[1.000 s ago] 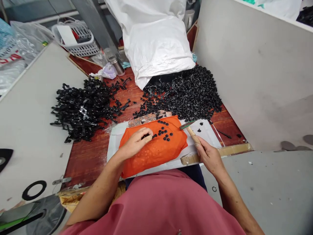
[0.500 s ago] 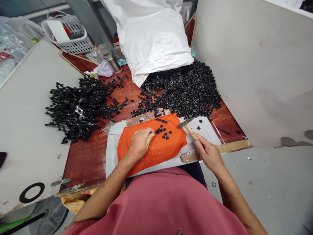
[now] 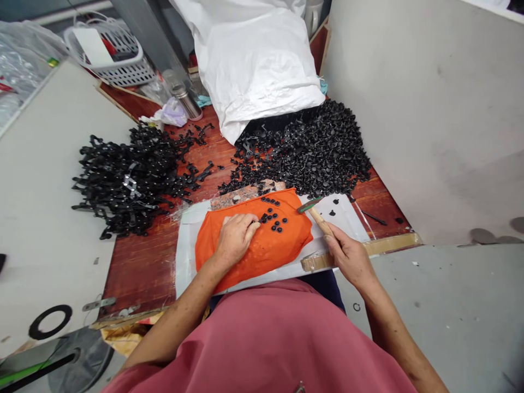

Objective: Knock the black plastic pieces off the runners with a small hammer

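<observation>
My right hand (image 3: 351, 255) is closed around the wooden handle of a hammer (image 3: 321, 221). Its dark, greenish head is over the right end of an orange cloth (image 3: 254, 254). My left hand (image 3: 236, 238) lies on the cloth, fingers curled, with a small black part (image 3: 256, 221) at the pinch of thumb and fingertips. Most of that part is hidden. Just to the right of those fingertips, several round black buttons (image 3: 279, 229) lie on the cloth. Beneath it is a white sheet (image 3: 186, 256).
Behind the cloth, a heap of black stud-like pieces (image 3: 323, 153) spreads from a white sack (image 3: 262, 65). Linked black parts (image 3: 126, 185) are piled at left. A steel flask (image 3: 186, 101) and a white basket (image 3: 126, 71) stand at back left. Grey panels (image 3: 413, 120) flank the red-brown tabletop (image 3: 139, 273).
The camera view has shifted very slightly. Both hands, the hammer and the black buttons keep the same places on the cloth.
</observation>
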Tool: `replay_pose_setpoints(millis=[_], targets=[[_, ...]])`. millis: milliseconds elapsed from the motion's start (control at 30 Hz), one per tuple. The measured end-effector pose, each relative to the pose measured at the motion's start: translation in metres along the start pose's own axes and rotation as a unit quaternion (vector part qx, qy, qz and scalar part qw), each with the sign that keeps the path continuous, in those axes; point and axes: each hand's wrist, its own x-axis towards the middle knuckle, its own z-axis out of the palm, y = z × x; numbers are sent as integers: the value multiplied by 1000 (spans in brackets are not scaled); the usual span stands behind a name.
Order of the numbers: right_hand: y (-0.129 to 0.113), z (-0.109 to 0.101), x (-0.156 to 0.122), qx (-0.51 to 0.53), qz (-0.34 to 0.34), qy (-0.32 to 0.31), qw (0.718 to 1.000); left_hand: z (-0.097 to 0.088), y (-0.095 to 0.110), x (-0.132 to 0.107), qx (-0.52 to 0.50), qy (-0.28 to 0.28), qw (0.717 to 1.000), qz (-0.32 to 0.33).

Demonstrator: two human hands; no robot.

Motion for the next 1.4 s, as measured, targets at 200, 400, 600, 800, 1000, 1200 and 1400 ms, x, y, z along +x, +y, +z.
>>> replay_pose_setpoints(millis=[200,400,600,800,1000,1200,1400], targets=[[-19,-3,-5,-32,-31,18,999,6,-2,-2,-17,-4,1000,-3],[-66,-4,-4,-68,-178,-35,981,12,1,-4,-45,9,999,-27],[-78,14,1,-179,-201,-30,963,13,-1,-2,-69,6,997,-37],[-73,19,0,-188,-201,-19,961,19,1,-5,-106,15,993,-48],[-76,24,1,-274,-175,-77,943,-5,-4,-4,-50,-42,998,1],[-76,10,23,-237,-206,-100,944,-73,-16,12,62,-136,958,245],[-78,8,32,-248,-221,-88,939,-68,-13,30,183,-231,887,356]])
